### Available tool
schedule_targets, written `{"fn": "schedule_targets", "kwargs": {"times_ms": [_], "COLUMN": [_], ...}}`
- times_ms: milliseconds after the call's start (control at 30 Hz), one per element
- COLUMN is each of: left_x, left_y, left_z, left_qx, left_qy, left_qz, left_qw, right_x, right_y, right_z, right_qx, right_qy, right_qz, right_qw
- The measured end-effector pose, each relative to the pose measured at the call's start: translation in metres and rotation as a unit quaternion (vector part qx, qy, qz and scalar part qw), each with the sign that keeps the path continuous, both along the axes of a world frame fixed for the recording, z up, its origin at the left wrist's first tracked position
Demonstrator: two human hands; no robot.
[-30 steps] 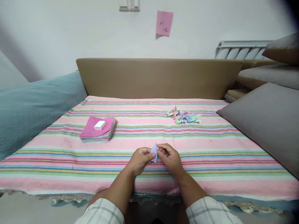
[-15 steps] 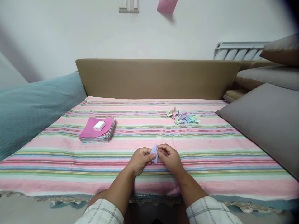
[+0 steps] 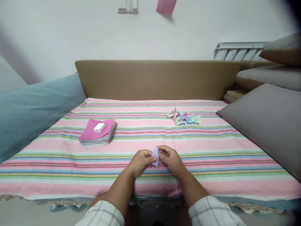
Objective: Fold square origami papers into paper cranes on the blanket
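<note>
A small folded piece of lavender paper is held upright between my two hands, over the front part of the striped cloth. My left hand pinches its left side, thumb lying across the front. On the right edge, my right hand grips the paper between thumb and fingertips, the other fingers curled. Beyond my hands, to the right, lies a cluster of small folded paper cranes in pastel colours. A stack of square paper, topped by a pink sheet, sits to the left with a white block on it.
The striped cloth covers a couch seat with a brown backrest. A teal cushion borders the left side. Grey pillows pile up on the right. A pink note and a switch plate are on the wall.
Both hands keep their hold on the lavender paper, with only slight finger and paper shifts. The camera view has moved a little; the wall note is now partly cut off at the top.
</note>
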State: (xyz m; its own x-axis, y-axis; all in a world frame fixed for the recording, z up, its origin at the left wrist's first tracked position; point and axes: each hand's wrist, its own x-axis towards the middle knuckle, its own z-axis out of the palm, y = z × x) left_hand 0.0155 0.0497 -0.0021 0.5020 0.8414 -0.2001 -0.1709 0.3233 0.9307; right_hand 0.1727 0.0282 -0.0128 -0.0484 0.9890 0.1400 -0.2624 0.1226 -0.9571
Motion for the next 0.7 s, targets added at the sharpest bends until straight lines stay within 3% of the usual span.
{"fn": "schedule_targets", "kwargs": {"times_ms": [167,567,700], "left_x": [0.0,-0.001,-0.001], "left_y": [0.001,0.001,0.001], "left_z": [0.001,0.001,0.002], "left_qx": [-0.009,-0.028,-0.029], "left_qy": [-0.01,0.005,0.01], "left_qz": [-0.003,-0.03,-0.022], "left_qw": [1.0,0.999,0.999], "right_x": [-0.001,0.006,0.005], "right_y": [0.0,0.0,-0.001], "right_z": [0.003,0.009,0.012], "right_qx": [-0.002,0.005,0.027], "right_qy": [0.013,-0.022,-0.041], "right_qz": [-0.002,0.073,0.061], "right_qw": [1.0,0.997,0.997]}}
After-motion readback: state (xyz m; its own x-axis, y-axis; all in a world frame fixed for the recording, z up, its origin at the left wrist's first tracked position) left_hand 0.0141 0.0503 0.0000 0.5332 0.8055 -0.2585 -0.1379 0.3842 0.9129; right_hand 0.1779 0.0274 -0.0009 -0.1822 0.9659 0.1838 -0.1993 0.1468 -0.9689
